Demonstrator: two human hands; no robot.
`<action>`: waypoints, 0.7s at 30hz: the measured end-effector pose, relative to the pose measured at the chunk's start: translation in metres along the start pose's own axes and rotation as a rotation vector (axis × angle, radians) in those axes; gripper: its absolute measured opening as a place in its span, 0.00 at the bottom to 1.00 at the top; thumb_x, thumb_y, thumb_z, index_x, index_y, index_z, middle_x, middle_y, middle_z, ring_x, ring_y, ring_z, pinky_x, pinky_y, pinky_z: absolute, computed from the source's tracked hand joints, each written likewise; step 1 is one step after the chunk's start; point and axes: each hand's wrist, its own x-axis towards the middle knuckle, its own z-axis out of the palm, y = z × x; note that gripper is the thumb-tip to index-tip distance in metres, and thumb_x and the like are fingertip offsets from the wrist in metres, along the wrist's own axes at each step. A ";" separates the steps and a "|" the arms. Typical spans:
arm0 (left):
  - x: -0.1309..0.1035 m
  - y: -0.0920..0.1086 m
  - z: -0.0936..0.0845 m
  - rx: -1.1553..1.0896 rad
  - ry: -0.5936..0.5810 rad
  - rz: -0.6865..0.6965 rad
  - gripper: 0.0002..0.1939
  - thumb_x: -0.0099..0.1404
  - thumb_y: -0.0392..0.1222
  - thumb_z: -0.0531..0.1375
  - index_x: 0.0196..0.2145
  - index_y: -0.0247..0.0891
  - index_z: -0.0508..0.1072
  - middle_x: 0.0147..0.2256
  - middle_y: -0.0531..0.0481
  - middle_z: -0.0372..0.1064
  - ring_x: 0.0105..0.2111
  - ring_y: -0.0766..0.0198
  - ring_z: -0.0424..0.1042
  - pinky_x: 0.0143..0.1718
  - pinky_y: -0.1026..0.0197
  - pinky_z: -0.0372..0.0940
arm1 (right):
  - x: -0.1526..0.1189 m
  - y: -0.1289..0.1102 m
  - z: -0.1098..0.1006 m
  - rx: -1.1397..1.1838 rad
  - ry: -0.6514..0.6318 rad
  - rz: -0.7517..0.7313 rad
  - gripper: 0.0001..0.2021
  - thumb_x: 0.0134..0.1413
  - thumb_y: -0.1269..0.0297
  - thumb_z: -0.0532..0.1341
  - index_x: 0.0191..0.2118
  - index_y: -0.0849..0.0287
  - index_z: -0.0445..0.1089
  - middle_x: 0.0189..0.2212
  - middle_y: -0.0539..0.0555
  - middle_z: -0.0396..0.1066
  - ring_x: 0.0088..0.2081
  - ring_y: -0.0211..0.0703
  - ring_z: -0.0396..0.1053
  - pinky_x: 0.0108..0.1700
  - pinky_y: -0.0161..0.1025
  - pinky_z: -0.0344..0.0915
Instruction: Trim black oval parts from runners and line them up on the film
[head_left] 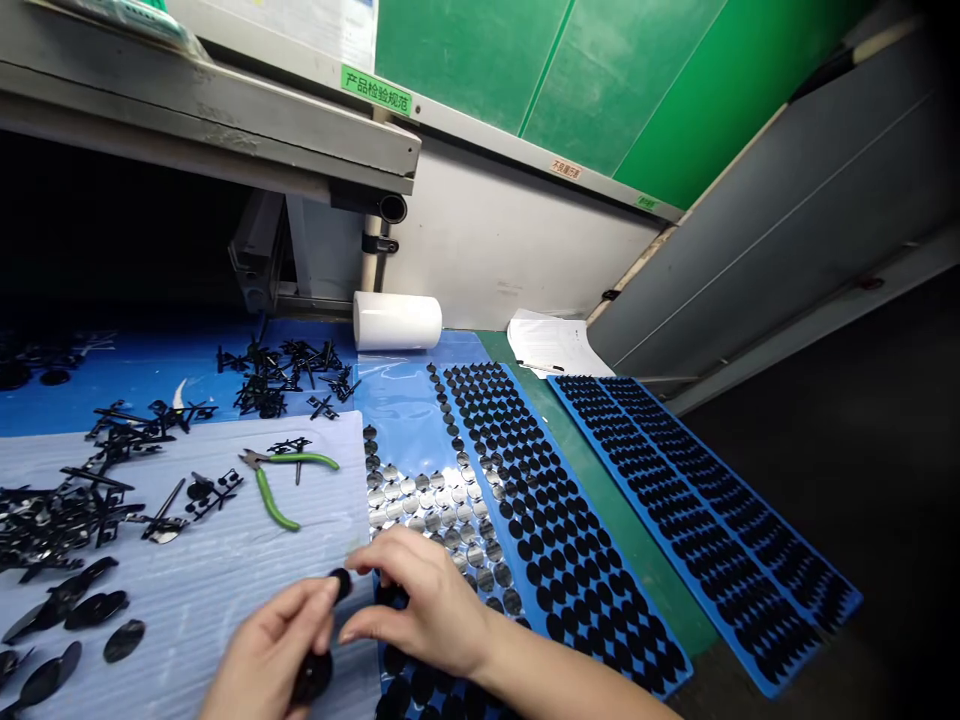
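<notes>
My left hand (274, 645) pinches a small black disc (343, 584) between thumb and forefinger. Another dark round piece (313, 676) shows at the lower fingers of that hand, partly covered. Close by on the right, my right hand (431, 605) has its thumb and forefinger spread apart around the disc, and I see nothing between them. Beneath and beyond this hand lie rows of black discs (559, 530) on blue sheets. Green-handled side cutters (279, 480) rest with jaws apart on the white foam sheet (217, 580).
Black plastic sprues (56, 520) are heaped at the left, with loose larger discs (124, 641) below them. More sprues (289, 370) lie at the back. A white roll (397, 321), papers with a pen (559, 342) and another filled blue sheet (705, 520) stand farther off.
</notes>
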 end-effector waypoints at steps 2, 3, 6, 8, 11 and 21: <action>-0.003 0.003 0.028 -0.025 -0.078 -0.061 0.21 0.41 0.57 0.63 0.18 0.36 0.63 0.13 0.62 0.50 0.08 0.82 0.42 0.06 0.76 0.35 | -0.005 0.003 0.000 -0.031 0.007 -0.006 0.15 0.49 0.55 0.59 0.41 0.57 0.67 0.32 0.54 0.66 0.34 0.40 0.65 0.36 0.34 0.63; -0.004 0.002 0.036 -0.036 -0.101 -0.080 0.22 0.40 0.58 0.63 0.18 0.36 0.63 0.14 0.62 0.50 0.08 0.82 0.41 0.07 0.76 0.33 | -0.008 0.004 -0.002 -0.038 0.013 -0.005 0.14 0.50 0.56 0.58 0.40 0.57 0.68 0.32 0.54 0.66 0.34 0.40 0.65 0.36 0.34 0.63; -0.003 -0.008 0.039 -0.063 -0.159 -0.102 0.22 0.43 0.57 0.62 0.18 0.36 0.61 0.15 0.61 0.52 0.07 0.84 0.39 0.07 0.76 0.31 | -0.012 0.005 -0.009 -0.007 0.005 -0.018 0.11 0.52 0.60 0.57 0.39 0.58 0.69 0.33 0.54 0.68 0.36 0.40 0.65 0.39 0.34 0.63; -0.001 -0.013 0.033 -0.077 -0.212 -0.119 0.21 0.47 0.57 0.60 0.17 0.35 0.59 0.15 0.61 0.53 0.07 0.85 0.37 0.07 0.76 0.30 | -0.012 0.003 -0.014 0.031 -0.017 -0.012 0.09 0.52 0.63 0.57 0.40 0.58 0.68 0.31 0.53 0.69 0.34 0.39 0.66 0.40 0.34 0.63; -0.002 -0.012 0.030 -0.082 -0.252 -0.117 0.19 0.50 0.54 0.59 0.18 0.36 0.60 0.15 0.61 0.53 0.07 0.84 0.35 0.07 0.76 0.30 | -0.011 0.002 -0.015 0.075 -0.025 0.090 0.11 0.50 0.68 0.58 0.42 0.59 0.66 0.31 0.52 0.69 0.29 0.37 0.65 0.34 0.32 0.64; -0.005 -0.007 0.047 -0.189 -0.158 -0.110 0.14 0.49 0.50 0.61 0.25 0.36 0.66 0.18 0.60 0.56 0.09 0.84 0.42 0.06 0.78 0.37 | 0.001 0.021 -0.025 -0.224 0.173 0.175 0.04 0.53 0.69 0.55 0.32 0.58 0.67 0.27 0.48 0.71 0.28 0.34 0.67 0.31 0.29 0.64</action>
